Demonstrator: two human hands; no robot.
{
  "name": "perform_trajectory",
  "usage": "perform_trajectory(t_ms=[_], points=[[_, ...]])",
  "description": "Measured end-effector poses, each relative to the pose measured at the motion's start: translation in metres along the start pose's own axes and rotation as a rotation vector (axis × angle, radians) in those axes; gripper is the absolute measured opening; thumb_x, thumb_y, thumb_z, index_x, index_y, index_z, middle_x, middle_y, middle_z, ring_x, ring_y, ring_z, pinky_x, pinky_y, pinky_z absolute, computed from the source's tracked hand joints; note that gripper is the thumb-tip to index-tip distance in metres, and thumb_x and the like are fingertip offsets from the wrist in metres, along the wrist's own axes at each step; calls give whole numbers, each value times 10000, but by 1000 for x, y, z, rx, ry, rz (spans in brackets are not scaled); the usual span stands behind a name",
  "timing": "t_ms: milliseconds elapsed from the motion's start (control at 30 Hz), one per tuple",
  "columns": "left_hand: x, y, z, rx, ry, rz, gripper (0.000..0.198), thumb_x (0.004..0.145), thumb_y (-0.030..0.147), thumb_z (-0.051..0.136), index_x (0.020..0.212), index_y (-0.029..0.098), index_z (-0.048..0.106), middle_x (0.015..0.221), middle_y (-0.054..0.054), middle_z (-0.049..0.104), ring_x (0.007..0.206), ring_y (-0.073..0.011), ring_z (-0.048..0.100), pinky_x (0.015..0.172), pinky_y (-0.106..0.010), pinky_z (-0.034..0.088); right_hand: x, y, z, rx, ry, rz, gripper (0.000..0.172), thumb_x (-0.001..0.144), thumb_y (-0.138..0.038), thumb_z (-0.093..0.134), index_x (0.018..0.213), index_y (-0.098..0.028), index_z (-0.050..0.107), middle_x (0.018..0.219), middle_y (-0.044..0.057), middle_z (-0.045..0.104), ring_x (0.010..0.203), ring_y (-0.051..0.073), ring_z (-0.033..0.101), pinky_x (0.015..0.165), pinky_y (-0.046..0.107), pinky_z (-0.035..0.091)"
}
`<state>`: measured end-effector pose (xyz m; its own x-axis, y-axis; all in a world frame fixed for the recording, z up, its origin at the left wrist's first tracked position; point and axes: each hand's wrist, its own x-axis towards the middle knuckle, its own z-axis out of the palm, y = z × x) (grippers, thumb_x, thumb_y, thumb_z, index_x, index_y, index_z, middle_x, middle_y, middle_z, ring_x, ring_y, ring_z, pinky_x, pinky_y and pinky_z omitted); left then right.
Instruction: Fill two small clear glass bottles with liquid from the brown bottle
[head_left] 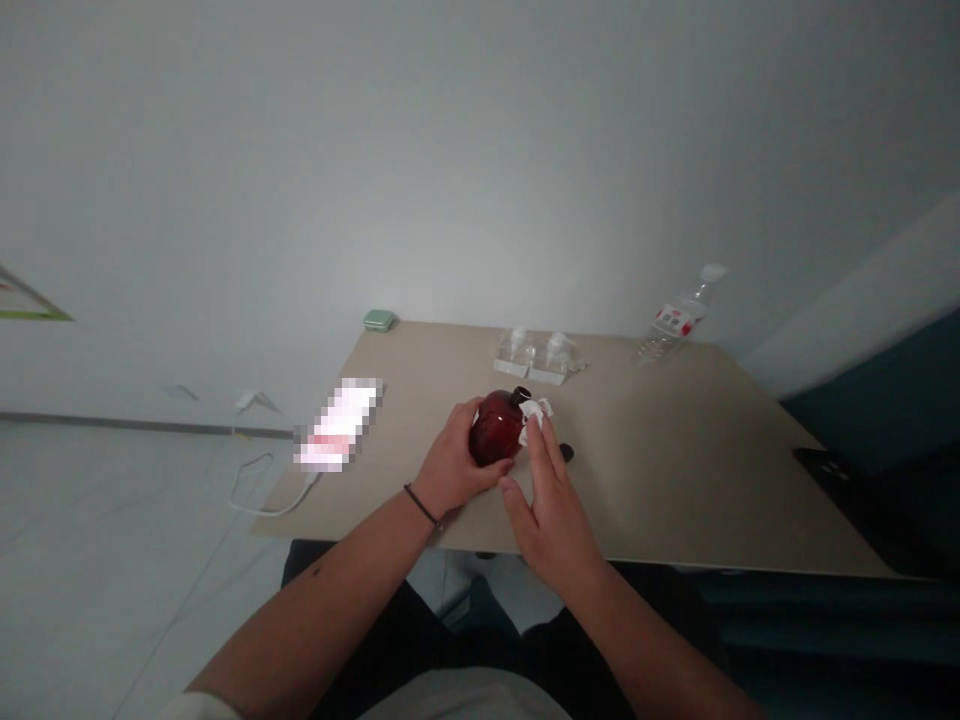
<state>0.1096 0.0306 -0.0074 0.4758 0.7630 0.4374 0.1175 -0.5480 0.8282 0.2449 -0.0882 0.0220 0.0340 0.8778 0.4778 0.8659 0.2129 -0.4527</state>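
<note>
A round dark red bottle (pixel 495 428) with a short black neck is tilted above the table, its mouth uncapped. My left hand (pixel 457 455) is wrapped round its left side, thumb below and fingers behind. My right hand (pixel 551 500) presses a crumpled white tissue (pixel 534 410) against the bottle's right side near the neck. The fingers of that hand are fairly straight on the tissue, and the thumb stands apart. Just right of my right fingers lies a small round black cap (pixel 567 453), partly hidden by them.
Two clear pump bottles (pixel 551 360) stand at the table's (pixel 675 480) back edge. A clear plastic water bottle (pixel 673 320) is at back right, a green case (pixel 379 320) at back left. A lit, pixelated phone (pixel 339 425) with a white cable (pixel 277 512) lies left; a black object (pixel 862 505) lies right.
</note>
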Motion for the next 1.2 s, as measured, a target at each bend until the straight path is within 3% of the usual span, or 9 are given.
perform_trajectory(t_ms=[133,300,500,700,767,867,967,1067,1200], points=[[-2,2,-1,10,-25,35,846,700,329,826,1433,193,425,1355,-155,574,1241,-340,597,1093,-524,479,9,4,0,262,55,156,656,1060,-464,396,1655,-218,265,1692,132,336,1565,281,300,1254,539,325],[-3,5,0,-17,-74,96,834,692,337,825,1420,196,443,1326,-144,590,1229,-347,598,1092,-544,468,24,19,-8,528,118,332,732,968,-720,424,1446,-196,604,1537,150,564,1453,316,489,1242,536,337],[-4,4,-1,-70,-121,109,833,698,370,832,1415,193,445,1339,-151,590,1247,-357,592,1106,-560,448,39,32,-15,845,56,365,645,912,-783,477,1230,-288,742,1413,79,676,1369,294,570,1213,523,366],[-4,1,0,-103,-166,145,850,715,432,843,1432,202,449,1345,-150,595,1247,-349,594,1098,-552,454,54,48,-10,1245,65,614,690,901,-800,436,1085,-229,777,1140,108,791,1094,282,726,1026,495,545],[-5,0,0,-114,-171,136,858,711,432,855,1437,212,453,1347,-145,596,1245,-346,597,1097,-550,457,56,63,-15,1130,135,620,632,959,-718,386,1053,-232,779,1086,114,801,1030,269,749,939,467,595],[-7,-2,0,-135,-152,109,852,718,428,870,1434,222,457,1372,-144,585,1271,-347,589,1114,-554,449,49,93,-36,608,280,523,616,1017,-583,292,958,-221,787,1049,95,806,964,208,757,862,368,613],[-8,-2,-1,-193,-110,53,858,727,419,875,1437,213,440,1392,-151,580,1277,-344,598,1124,-556,452,31,120,-59,295,333,500,394,936,-461,500,964,-200,793,1141,92,790,1094,213,718,1009,378,544],[-9,-1,0,-229,-39,-2,867,735,419,872,1445,206,423,1400,-156,580,1267,-342,610,1123,-549,461,5,135,-70,94,184,460,264,835,-336,635,992,-208,805,1244,152,757,1234,312,666,1125,538,449],[-9,0,1,-225,-5,-16,860,743,428,867,1444,210,419,1406,-157,567,1267,-345,607,1121,-550,460,-13,126,-64,-348,-105,231,333,924,-276,486,1065,-212,780,1366,158,698,1322,344,609,1171,642,341]])
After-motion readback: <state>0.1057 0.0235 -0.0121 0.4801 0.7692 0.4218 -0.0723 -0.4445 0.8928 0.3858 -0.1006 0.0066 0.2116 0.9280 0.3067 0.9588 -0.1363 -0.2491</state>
